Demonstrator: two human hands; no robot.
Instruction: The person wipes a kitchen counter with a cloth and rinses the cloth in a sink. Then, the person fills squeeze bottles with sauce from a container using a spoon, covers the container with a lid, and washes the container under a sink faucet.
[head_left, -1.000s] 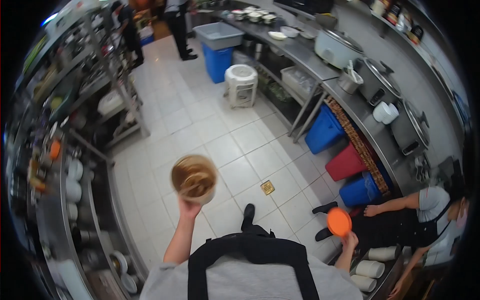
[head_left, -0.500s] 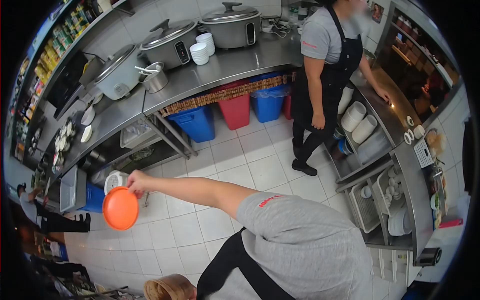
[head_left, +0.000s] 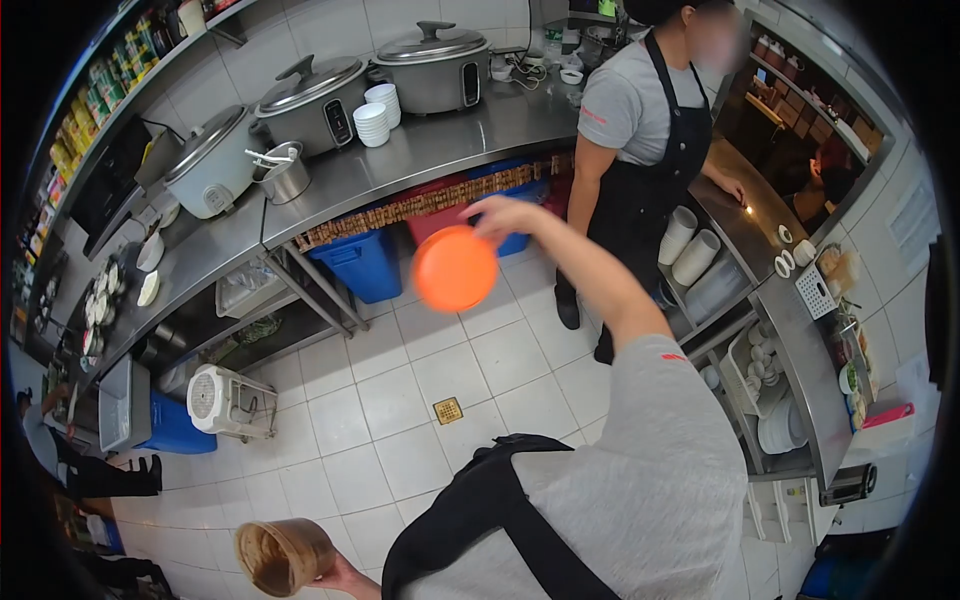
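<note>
My right hand (head_left: pixel 502 216) is stretched out over the floor, its fingers closed on the edge of an orange round lid (head_left: pixel 455 270), which hangs a little blurred by motion. Low at the left, my left hand (head_left: pixel 343 577) grips a translucent round tub (head_left: pixel 308 550) by its side and base. The tub is tilted with its mouth facing left, and brown residue coats its inside. Lid and tub are well apart.
A steel counter (head_left: pixel 420 140) carries rice cookers (head_left: pixel 432 75), stacked white bowls (head_left: pixel 371 125) and a metal pot (head_left: pixel 285 178). Bins (head_left: pixel 362 265) stand beneath. A co-worker (head_left: pixel 645 130) stands at the right counter. A white fan-like appliance (head_left: pixel 225 402) and a drain (head_left: pixel 448 410) are on the floor.
My right hand has swung the orange lid rightward and up, from beside the white appliance toward the bins. The tub in my left hand has risen further into view. The camera view has shifted slightly.
</note>
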